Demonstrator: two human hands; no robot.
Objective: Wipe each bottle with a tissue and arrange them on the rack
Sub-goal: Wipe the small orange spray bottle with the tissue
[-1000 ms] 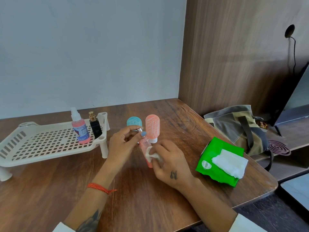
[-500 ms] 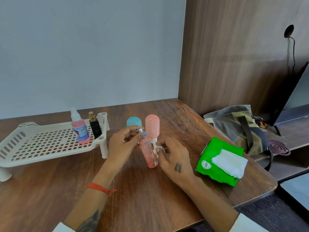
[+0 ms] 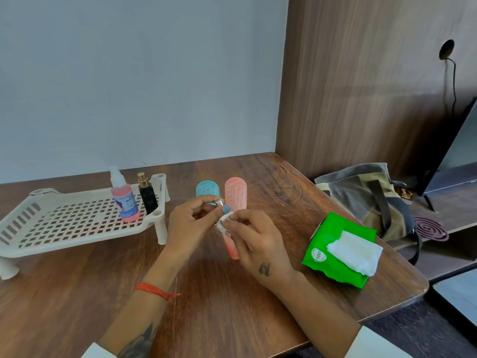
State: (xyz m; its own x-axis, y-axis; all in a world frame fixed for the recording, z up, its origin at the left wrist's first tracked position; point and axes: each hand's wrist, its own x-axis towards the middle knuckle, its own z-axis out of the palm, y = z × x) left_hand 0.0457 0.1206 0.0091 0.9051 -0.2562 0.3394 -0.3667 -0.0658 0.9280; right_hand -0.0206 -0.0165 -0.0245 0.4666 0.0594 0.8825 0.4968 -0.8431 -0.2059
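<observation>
At left of frame, white slotted rack (image 3: 64,223) holding pink spray bottle (image 3: 124,200) and black perfume bottle (image 3: 147,196); at centre, left hand (image 3: 192,223) pinching small pink bottle (image 3: 230,245) by its top, right hand (image 3: 254,240) pinching tissue (image 3: 224,220) against its neck.

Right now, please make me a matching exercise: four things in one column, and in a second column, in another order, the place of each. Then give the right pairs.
Things:
1. black bottle
2. blue bottle
3. small pink bottle
4. green tissue pack

Places:
A. held between the left hand and the right hand
B. standing on the white rack
C. lying on the table, near its right edge
D. standing on the table behind the hands

Pairs: 1-B, 2-D, 3-A, 4-C
</observation>
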